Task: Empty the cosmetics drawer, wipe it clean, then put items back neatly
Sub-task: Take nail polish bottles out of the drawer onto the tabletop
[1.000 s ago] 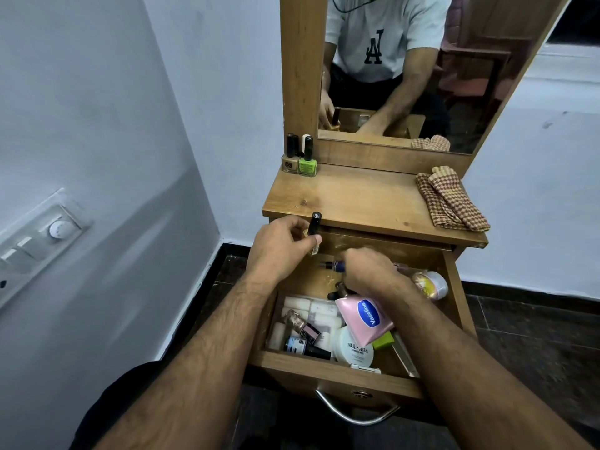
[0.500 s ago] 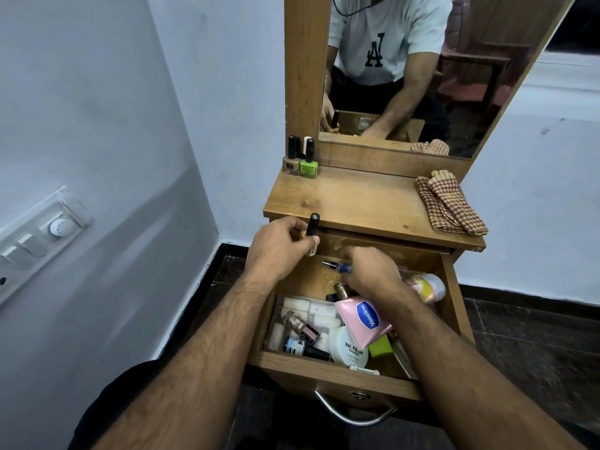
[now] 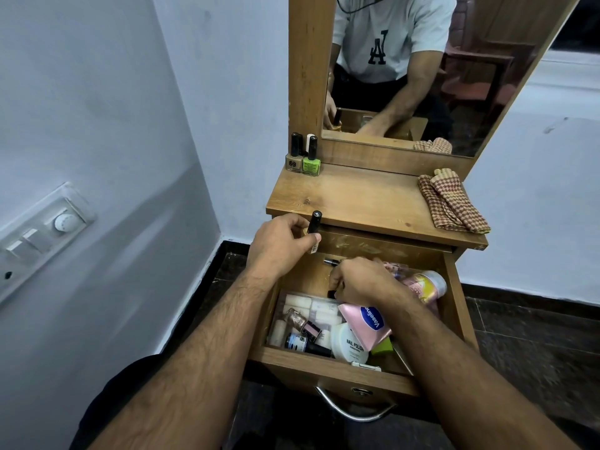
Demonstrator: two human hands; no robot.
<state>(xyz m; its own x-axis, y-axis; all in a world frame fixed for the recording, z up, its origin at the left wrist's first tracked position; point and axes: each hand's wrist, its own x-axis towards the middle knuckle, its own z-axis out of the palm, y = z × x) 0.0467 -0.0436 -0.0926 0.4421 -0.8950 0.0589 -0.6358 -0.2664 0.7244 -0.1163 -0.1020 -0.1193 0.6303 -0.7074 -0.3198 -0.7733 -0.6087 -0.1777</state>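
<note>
The wooden drawer (image 3: 328, 363) is pulled open and full of cosmetics: a pink Vaseline tube (image 3: 365, 323), a white nail polish remover bottle (image 3: 349, 347), small polish bottles (image 3: 300, 341) and a clear organiser box (image 3: 319, 306). My left hand (image 3: 281, 245) holds a black-capped nail polish bottle (image 3: 314, 222) upright at the front edge of the dresser top (image 3: 363, 198). My right hand (image 3: 360, 280) reaches into the back of the drawer, fingers closed around a small bottle (image 3: 331, 262) with a dark cap. What it grips is mostly hidden.
Two or three nail polish bottles (image 3: 303, 157) stand at the back left of the dresser top. A checked cloth (image 3: 453, 201) lies folded at its right. A mirror (image 3: 422, 69) rises behind. A pink and yellow jar (image 3: 425, 284) lies at the drawer's right. A wall switch panel (image 3: 42, 232) is on the left.
My right hand has shifted slightly left and deeper over the small bottle at the back of the drawer. My left hand keeps the polish bottle in about the same place.
</note>
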